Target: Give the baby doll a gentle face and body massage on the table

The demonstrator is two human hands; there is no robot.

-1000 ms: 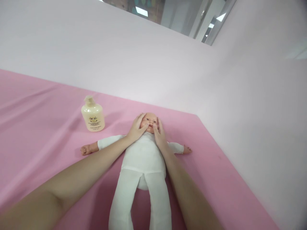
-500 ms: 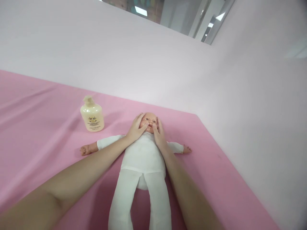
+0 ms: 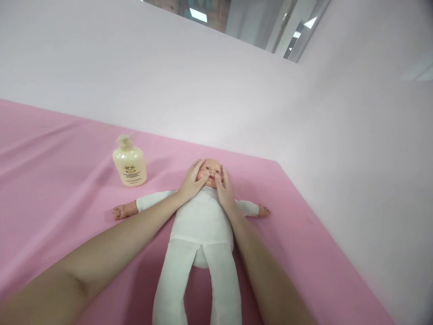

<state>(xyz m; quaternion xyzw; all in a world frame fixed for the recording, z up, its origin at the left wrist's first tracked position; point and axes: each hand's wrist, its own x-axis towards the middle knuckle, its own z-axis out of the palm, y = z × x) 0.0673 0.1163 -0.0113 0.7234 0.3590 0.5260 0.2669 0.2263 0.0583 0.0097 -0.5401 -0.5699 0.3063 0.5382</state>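
A baby doll (image 3: 203,216) with a white cloth body lies face up on a pink sheet (image 3: 67,171), arms spread wide and legs toward me. My left hand (image 3: 193,183) cups the left side of its head, fingers curved along the side and thumb on the cheek by the mouth. Against the opposite side rests my right hand (image 3: 224,186) in the same way, its thumb beside the mouth. The doll's eyes, nose and forehead show between my hands; its ears are hidden under my fingers.
A cream pump bottle (image 3: 130,164) with a cartoon label stands on the sheet left of the doll's head. White walls (image 3: 189,99) rise behind and to the right of the pink surface. A window (image 3: 237,22) is at the top.
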